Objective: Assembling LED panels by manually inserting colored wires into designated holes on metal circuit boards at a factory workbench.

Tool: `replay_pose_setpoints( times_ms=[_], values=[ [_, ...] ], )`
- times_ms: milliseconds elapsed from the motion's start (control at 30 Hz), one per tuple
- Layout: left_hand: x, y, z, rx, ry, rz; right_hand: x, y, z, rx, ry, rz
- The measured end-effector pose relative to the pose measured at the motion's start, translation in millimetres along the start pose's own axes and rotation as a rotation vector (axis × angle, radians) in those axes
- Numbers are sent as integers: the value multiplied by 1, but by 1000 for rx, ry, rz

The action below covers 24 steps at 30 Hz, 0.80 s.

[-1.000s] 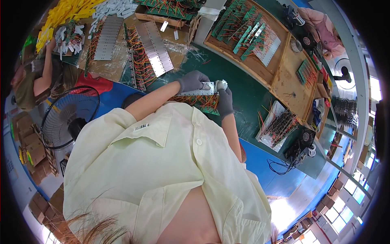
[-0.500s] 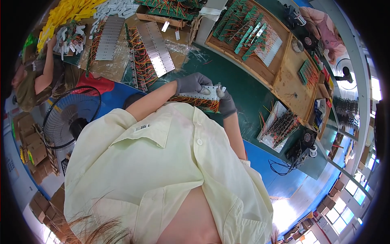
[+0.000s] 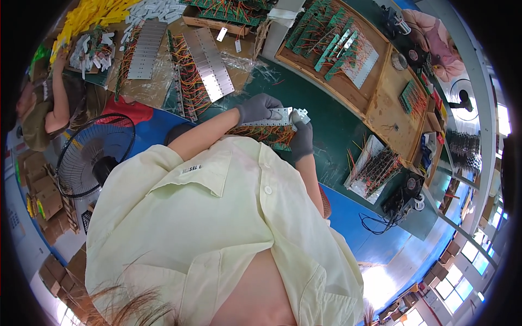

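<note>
Grey gloves cover both my hands. My left hand is closed on the left part of a silvery metal plate with rows of small holes. At the plate's right end, my right hand pinches a short section, which is tilted against the rest. Whether that section is still joined to the plate I cannot tell. Just beneath, close to my shirt, lies a row of green circuit boards with orange wires, partly hidden by the plate and my hands.
Long metal plates and wired boards lie at the back left. A wooden tray of green boards stands at the back right. Nearer right are another wired bundle and a black device. A fan and a co-worker's arm are at left.
The plate's right end has gone from nearly in line to tilted, with my right hand shifting slightly. My left hand stays about where it was. The co-worker's arm at left has moved.
</note>
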<state>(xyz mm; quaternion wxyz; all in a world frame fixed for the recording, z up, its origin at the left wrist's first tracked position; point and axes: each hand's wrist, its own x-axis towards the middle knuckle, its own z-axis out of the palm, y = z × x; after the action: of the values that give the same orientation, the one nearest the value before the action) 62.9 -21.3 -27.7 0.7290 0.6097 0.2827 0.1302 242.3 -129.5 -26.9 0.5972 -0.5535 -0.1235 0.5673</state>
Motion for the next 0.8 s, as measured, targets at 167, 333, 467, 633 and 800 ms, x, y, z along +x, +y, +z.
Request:
replay_pose_setpoints(
  times_ms=[167, 333, 467, 633, 800],
  values=[
    [-4, 26, 0, 313, -25, -49, -4, -18, -3, -245, -239, -53],
    [2, 15, -5, 24, -141, -34, -20, -11, 4, 414, -355, 291],
    [3, 13, 1, 331, 56, -82, -2, 26, -4, -108, 13, -45],
    [4, 14, 2, 373, 85, -30, -3, -2, -4, -331, -120, -112],
    [-1, 23, -13, 213, -125, -35, 0, -15, -4, -257, -225, -22]
  ],
)
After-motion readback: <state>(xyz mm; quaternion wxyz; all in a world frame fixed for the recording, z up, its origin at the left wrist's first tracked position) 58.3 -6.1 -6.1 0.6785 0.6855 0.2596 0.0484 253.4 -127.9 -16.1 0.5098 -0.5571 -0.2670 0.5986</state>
